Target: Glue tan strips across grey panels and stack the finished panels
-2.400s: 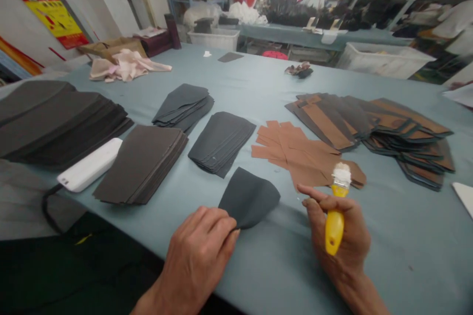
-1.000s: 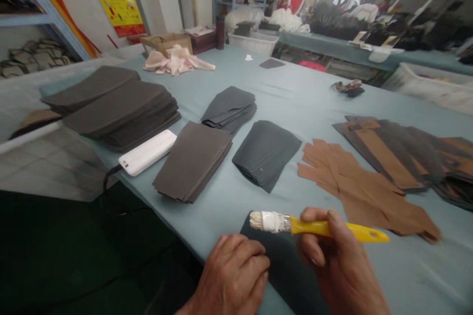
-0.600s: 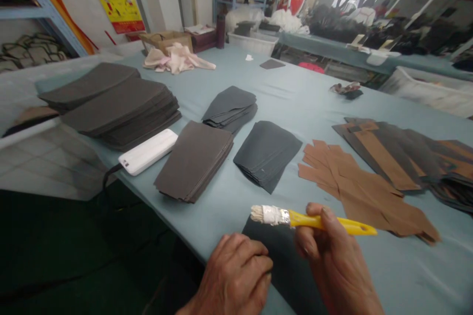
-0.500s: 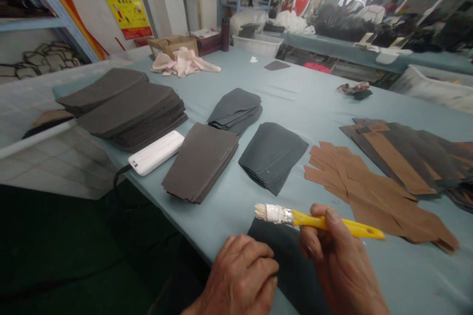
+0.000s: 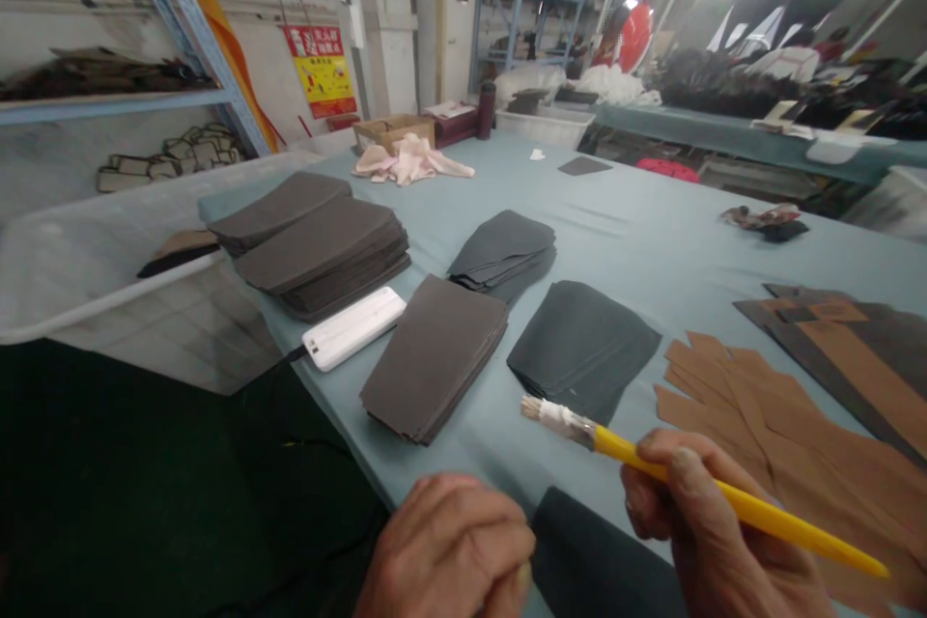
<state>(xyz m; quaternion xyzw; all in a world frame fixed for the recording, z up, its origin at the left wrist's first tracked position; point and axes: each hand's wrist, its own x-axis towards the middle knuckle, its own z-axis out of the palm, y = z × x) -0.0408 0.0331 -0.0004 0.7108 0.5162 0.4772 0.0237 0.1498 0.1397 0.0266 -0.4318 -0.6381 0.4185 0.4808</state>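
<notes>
The right hand point(image 5: 714, 526) grips a yellow brush point(image 5: 724, 492) above a dark piece point(image 5: 598, 555), while the curled left hand point(image 5: 445, 546) by the table edge point(image 5: 354, 454) shows no clear hold.

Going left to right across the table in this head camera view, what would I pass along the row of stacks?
Large dark sheet stacks → white power bank → brownish-grey stack → charcoal stack → tan cut pieces

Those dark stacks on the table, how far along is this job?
About partway, it seems. Looks done: the squared dark stacks. In hand: a yellow-handled paintbrush held up in the right hand, with a single dark piece beside the left hand. Left: the loose tan pieces spread out, not stacked.
</notes>
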